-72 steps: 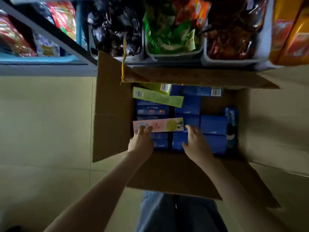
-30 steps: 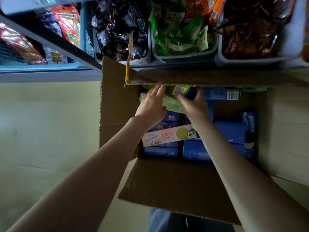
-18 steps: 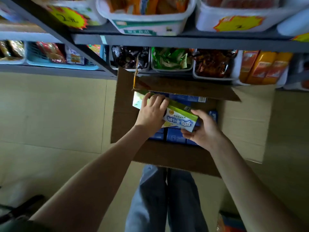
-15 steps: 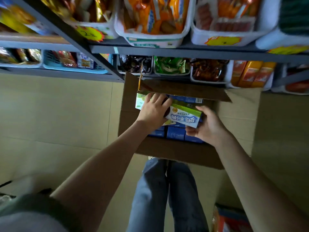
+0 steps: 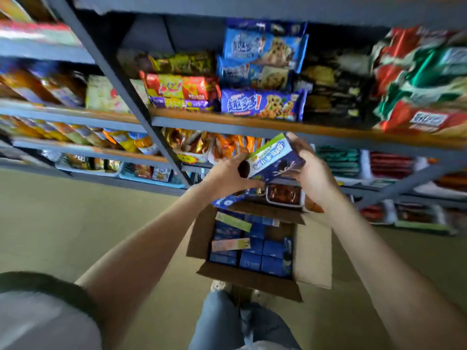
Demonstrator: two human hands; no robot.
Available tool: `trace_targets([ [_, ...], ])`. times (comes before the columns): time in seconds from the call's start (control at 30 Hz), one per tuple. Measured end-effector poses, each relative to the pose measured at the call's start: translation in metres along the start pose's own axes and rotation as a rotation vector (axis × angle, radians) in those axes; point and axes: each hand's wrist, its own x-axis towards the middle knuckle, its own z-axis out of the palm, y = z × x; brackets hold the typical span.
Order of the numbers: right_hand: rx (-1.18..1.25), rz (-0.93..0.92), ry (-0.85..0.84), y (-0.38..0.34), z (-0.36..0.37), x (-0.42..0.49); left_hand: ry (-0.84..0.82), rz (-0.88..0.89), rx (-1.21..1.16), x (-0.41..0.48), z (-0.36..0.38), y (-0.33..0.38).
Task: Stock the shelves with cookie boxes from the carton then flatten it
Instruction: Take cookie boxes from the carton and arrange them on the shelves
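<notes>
We have lifted the cookie boxes [image 5: 274,157] out of the carton [image 5: 313,251], left hand [image 5: 227,176] and right hand [image 5: 312,173] fingers clamped around them, ready for shelving while many remain.

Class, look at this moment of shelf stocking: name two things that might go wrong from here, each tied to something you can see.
1. Both hands, left hand and right hand, hold several cookie boxes at once; one may slip and fall back into the open carton.
2. The shelf above is already crowded with blue cookie packs, so pushing boxes in might knock some off.
3. The carton sits on the floor right at the person's feet, a possible trip hazard.
</notes>
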Motion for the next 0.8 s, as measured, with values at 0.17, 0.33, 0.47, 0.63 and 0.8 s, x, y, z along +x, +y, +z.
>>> trace_targets([
  [0.17, -0.155, -0.205, -0.244, -0.083, 0.034, -0.035, -0.194, 0.092, -0.67, -0.026, -0.07, 0.029],
  [0.33, -0.23, -0.36, -0.099, -0.136, 0.09, -0.057, -0.059, 0.173, -0.529, -0.054, -0.138, 0.051],
  [0.47, -0.063, -0.395, 0.051, -0.17, 0.132, -0.066, 0.487, 0.319, 0.232, -0.076, -0.184, 0.067],
  [0.63, 0.002, -0.455, 0.042, -0.208, 0.179, -0.076, 0.769, 0.472, 0.437, -0.093, -0.237, 0.065],
  [0.8, -0.287, -0.627, -0.009, -0.244, 0.194, -0.099, 0.535, 0.508, 0.211, -0.103, -0.306, 0.072],
])
